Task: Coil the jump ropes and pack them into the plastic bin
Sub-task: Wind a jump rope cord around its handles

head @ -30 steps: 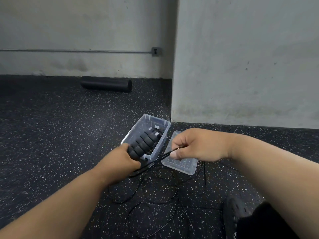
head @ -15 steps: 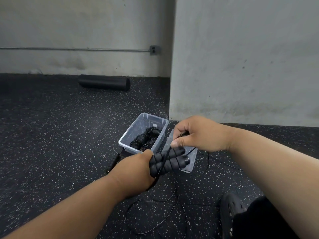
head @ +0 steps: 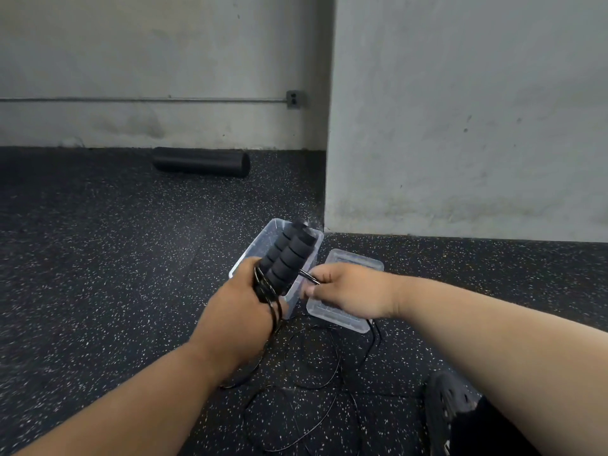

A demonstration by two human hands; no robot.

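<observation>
Head: no legible writing on handles, bin.

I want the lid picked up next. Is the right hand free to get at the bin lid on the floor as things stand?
Probably not yet. The right hand hovers right over the bin lid, nothing between them, but its fingers pinch the rope cord; it would have to release that first.
</observation>
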